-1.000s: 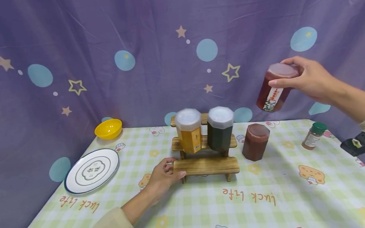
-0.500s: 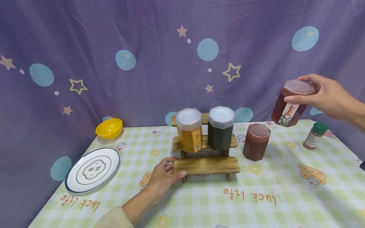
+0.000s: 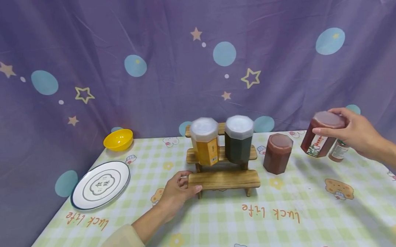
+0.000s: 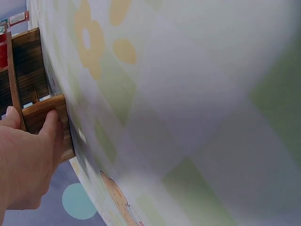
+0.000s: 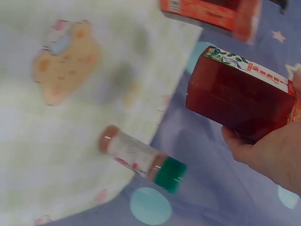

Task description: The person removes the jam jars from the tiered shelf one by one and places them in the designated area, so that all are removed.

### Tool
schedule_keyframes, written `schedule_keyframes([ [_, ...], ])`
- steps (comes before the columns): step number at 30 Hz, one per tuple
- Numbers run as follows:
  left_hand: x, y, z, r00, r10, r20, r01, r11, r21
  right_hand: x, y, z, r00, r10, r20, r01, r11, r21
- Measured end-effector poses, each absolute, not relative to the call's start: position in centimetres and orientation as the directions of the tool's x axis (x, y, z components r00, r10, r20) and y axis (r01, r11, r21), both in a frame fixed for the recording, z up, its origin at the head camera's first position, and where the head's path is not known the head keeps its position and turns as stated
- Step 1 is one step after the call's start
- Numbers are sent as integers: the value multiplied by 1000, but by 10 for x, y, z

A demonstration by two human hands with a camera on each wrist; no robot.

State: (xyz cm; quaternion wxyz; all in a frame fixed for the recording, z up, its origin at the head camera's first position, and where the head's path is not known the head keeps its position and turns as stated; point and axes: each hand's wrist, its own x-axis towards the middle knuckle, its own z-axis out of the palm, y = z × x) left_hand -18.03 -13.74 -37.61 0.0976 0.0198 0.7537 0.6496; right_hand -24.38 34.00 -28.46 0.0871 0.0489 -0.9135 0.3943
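My left hand grips the left end of the low front step of a small wooden tiered rack. The left wrist view shows the thumb and fingers on the wood. On the middle step stand a jar with yellow-orange contents and a dark jar, both with whitish lids. To the right, my right hand holds a faceted dark-red jar by its upper part, tilted and above the table. Its white label shows in the right wrist view. A similar red jar stands beside the rack.
A small shaker bottle with a green cap stands behind the held jar, partly hidden in the head view. At the left lie a white plate and a yellow bowl. A purple curtain hangs behind the checked tablecloth.
My right hand has brought the red jar down and to the right, close to the green-capped bottle. The left hand and the rack have kept their places.
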Motion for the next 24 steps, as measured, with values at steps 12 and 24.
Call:
schedule_keyframes([
  [12, -179, -137, -377, -981, 144, -132, -108, 163, 981, -239, 336, -328, -990, -42, 138, -133, 627, -768],
  [24, -180, -137, -377, -983, 132, -131, -109, 160, 981, -237, 334, -350, -975, -63, 212, -199, 666, -719],
])
